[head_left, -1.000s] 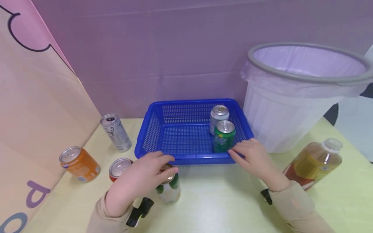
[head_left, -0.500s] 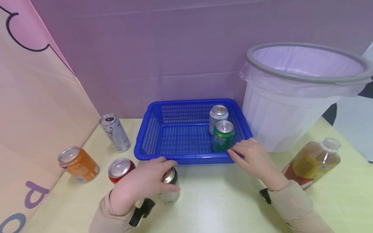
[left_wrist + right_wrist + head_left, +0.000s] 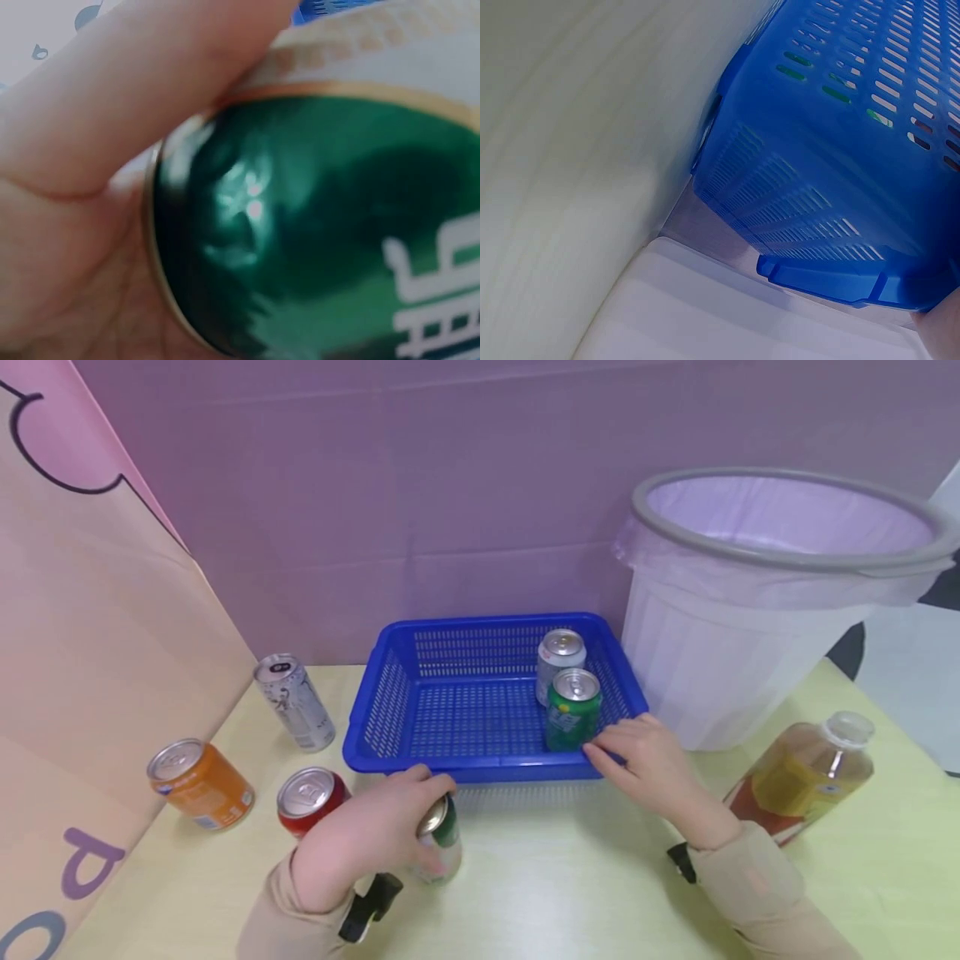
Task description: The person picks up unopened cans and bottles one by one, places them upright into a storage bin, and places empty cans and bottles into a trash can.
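Observation:
My left hand (image 3: 382, 822) reaches over a green-and-white drink can (image 3: 447, 842) in front of the basket, its thumb and fingers around the upper part. The left wrist view shows the can's dented green side (image 3: 315, 217) against my palm. At the front right corner of the blue plastic basket (image 3: 480, 768), my right hand (image 3: 641, 760) grips the rim between thumb and fingers; only a bit of that hand shows in the right wrist view. Inside the basket, at its right side, a green can (image 3: 573, 714) stands in front of a silver-white can (image 3: 558, 660).
Left of the basket stand a tall silver can (image 3: 296, 706), an orange can (image 3: 202, 785) and a red can (image 3: 309, 797), partly hidden by my left arm. A lined white bin (image 3: 697, 660) rises at the right, behind a bottle of amber liquid (image 3: 802, 777).
My left hand has closed in around the green-and-white can, its thumb coming down against the side. The right hand stays on the basket rim.

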The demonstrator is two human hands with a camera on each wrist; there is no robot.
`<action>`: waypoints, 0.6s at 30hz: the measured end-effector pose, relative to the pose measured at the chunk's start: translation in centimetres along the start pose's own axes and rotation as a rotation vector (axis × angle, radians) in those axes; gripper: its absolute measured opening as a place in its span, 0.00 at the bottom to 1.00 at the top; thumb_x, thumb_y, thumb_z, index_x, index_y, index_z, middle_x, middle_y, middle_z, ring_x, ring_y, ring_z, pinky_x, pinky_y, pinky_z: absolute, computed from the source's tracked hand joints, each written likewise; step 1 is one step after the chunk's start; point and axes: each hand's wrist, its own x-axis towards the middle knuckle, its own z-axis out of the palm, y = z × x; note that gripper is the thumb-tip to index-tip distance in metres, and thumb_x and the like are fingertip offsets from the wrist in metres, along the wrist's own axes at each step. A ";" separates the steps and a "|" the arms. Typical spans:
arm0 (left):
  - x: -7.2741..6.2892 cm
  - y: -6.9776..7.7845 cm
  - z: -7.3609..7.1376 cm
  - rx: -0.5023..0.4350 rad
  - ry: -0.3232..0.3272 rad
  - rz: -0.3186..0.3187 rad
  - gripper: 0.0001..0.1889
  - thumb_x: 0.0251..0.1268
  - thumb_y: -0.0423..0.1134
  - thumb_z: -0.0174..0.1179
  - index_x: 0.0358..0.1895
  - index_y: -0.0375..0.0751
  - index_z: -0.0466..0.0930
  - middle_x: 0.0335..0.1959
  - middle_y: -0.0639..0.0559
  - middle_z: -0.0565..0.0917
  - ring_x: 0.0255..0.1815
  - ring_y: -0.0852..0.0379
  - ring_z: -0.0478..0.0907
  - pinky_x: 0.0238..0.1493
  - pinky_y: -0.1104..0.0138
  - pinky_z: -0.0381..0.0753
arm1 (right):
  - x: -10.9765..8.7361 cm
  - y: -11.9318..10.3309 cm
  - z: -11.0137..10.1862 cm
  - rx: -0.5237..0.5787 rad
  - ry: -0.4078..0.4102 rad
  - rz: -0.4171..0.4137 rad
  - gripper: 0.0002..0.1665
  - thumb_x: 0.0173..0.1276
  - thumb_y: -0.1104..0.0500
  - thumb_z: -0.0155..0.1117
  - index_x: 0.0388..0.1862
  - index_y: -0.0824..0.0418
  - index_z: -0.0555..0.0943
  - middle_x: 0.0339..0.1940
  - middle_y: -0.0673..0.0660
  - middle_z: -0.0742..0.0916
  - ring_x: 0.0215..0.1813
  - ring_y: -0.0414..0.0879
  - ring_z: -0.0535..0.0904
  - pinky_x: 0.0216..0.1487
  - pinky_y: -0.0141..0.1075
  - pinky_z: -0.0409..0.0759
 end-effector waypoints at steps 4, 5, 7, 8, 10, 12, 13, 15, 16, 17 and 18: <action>-0.1 0.1 0.1 0.010 0.002 0.008 0.36 0.37 0.40 0.78 0.57 0.45 0.74 0.42 0.52 0.75 0.38 0.56 0.73 0.43 0.59 0.77 | 0.0 0.0 0.0 -0.003 0.003 -0.003 0.20 0.71 0.52 0.53 0.20 0.55 0.81 0.18 0.46 0.82 0.23 0.40 0.76 0.27 0.32 0.64; -0.1 0.1 0.1 0.016 0.003 0.009 0.36 0.36 0.40 0.78 0.57 0.45 0.74 0.42 0.52 0.75 0.38 0.56 0.73 0.43 0.59 0.77 | 0.0 0.0 0.0 -0.004 0.003 -0.006 0.20 0.71 0.51 0.53 0.20 0.55 0.81 0.18 0.46 0.82 0.23 0.40 0.76 0.27 0.32 0.64; -0.1 0.2 0.1 0.019 0.003 0.007 0.37 0.36 0.40 0.78 0.57 0.45 0.74 0.42 0.52 0.75 0.39 0.56 0.73 0.43 0.59 0.77 | 0.0 0.1 0.0 -0.004 0.008 -0.012 0.21 0.72 0.51 0.52 0.20 0.55 0.81 0.18 0.46 0.82 0.22 0.39 0.75 0.27 0.32 0.63; -0.1 0.2 0.1 0.023 0.006 0.009 0.37 0.36 0.40 0.78 0.57 0.45 0.73 0.42 0.52 0.75 0.38 0.56 0.73 0.43 0.59 0.77 | -0.1 0.1 0.0 -0.004 0.010 -0.013 0.21 0.72 0.51 0.51 0.20 0.55 0.81 0.18 0.46 0.82 0.22 0.39 0.75 0.27 0.32 0.63; -0.1 0.2 0.2 0.030 0.009 0.008 0.38 0.35 0.40 0.78 0.58 0.45 0.73 0.43 0.52 0.75 0.38 0.56 0.73 0.43 0.58 0.77 | -0.1 0.1 0.0 -0.003 0.012 -0.014 0.22 0.72 0.50 0.51 0.20 0.55 0.81 0.18 0.46 0.81 0.22 0.39 0.75 0.27 0.32 0.63; -0.1 0.2 0.2 0.034 0.011 0.007 0.38 0.35 0.40 0.78 0.58 0.45 0.73 0.43 0.52 0.75 0.38 0.56 0.73 0.43 0.58 0.77 | -0.1 0.2 0.0 -0.002 0.014 -0.013 0.22 0.72 0.50 0.51 0.20 0.55 0.81 0.18 0.46 0.81 0.22 0.39 0.75 0.28 0.32 0.63; -0.1 0.2 0.2 0.037 0.010 0.008 0.38 0.35 0.40 0.78 0.58 0.45 0.73 0.43 0.52 0.75 0.38 0.56 0.73 0.43 0.58 0.77 | -0.1 0.2 0.0 -0.003 0.015 -0.013 0.22 0.72 0.50 0.50 0.20 0.55 0.81 0.18 0.46 0.81 0.22 0.39 0.75 0.28 0.32 0.63; -0.1 0.3 0.2 0.042 0.009 0.014 0.38 0.35 0.39 0.78 0.58 0.45 0.74 0.42 0.52 0.75 0.38 0.57 0.73 0.42 0.59 0.77 | -0.1 0.2 0.1 -0.004 0.016 -0.013 0.24 0.73 0.49 0.49 0.19 0.55 0.80 0.17 0.45 0.81 0.22 0.39 0.75 0.27 0.32 0.63; 0.0 0.2 0.2 0.044 0.009 0.022 0.37 0.36 0.39 0.78 0.58 0.45 0.74 0.42 0.52 0.75 0.38 0.57 0.73 0.41 0.59 0.77 | -0.1 0.2 0.1 -0.005 0.018 -0.015 0.25 0.74 0.48 0.48 0.19 0.55 0.80 0.17 0.45 0.81 0.22 0.39 0.74 0.27 0.32 0.63; 0.0 0.2 0.1 0.048 0.012 0.032 0.36 0.36 0.39 0.78 0.57 0.45 0.74 0.41 0.52 0.76 0.37 0.57 0.73 0.41 0.60 0.77 | -0.1 0.2 0.1 -0.005 0.019 -0.017 0.25 0.74 0.48 0.48 0.19 0.54 0.80 0.17 0.45 0.81 0.22 0.39 0.74 0.27 0.32 0.63; 0.0 0.1 0.1 0.053 0.014 0.043 0.36 0.36 0.39 0.77 0.56 0.45 0.75 0.41 0.53 0.76 0.37 0.58 0.73 0.40 0.60 0.77 | -0.1 0.2 0.1 -0.004 0.019 -0.018 0.26 0.74 0.47 0.47 0.19 0.54 0.80 0.17 0.45 0.81 0.22 0.39 0.74 0.27 0.32 0.63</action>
